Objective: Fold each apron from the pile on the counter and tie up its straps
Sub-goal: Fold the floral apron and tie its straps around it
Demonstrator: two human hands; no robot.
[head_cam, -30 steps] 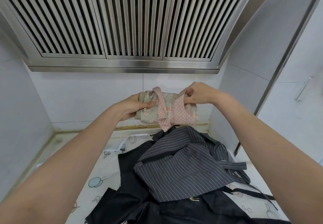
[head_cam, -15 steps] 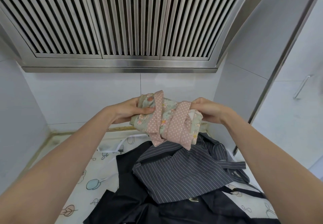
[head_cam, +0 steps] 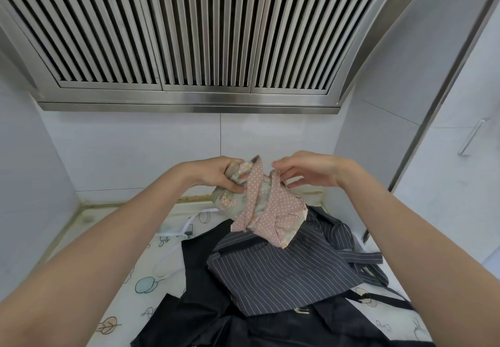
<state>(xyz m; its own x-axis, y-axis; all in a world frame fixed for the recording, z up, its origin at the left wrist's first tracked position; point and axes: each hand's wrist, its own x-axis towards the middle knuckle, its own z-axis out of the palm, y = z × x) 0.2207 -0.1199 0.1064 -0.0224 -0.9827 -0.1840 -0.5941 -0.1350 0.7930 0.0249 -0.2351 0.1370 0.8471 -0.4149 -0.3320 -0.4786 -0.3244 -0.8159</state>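
1. Tilted since half a second ago: folded floral apron now slanting from far left down to near right, its lower end dropped closer to the pile; right hand shifted from the bundle's right end up to its top.
2. Held in the air above the counter, just over the striped apron, apparently not touching it.
3. Wrapped in pink polka-dot straps, crossing the bundle in several bands (one end poking up between the two hands).
4. Left hand: clamped round the far-left end of the bundle, thumb beneath, fingers curled over the top.
5. Right hand: fingertips pinching a pink strap at the top of the bundle, fingers bent, palm down.
6. Below, in the pile: grey pinstriped apron lying crumpled, its straps trailing right; under it and nearer, black apron spread wide.
7. Under everything, white patterned counter cover with leaf and balloon drawings, bare on the left.
8. Overhead, at the far side: slatted steel range hood; white tiled wall behind.
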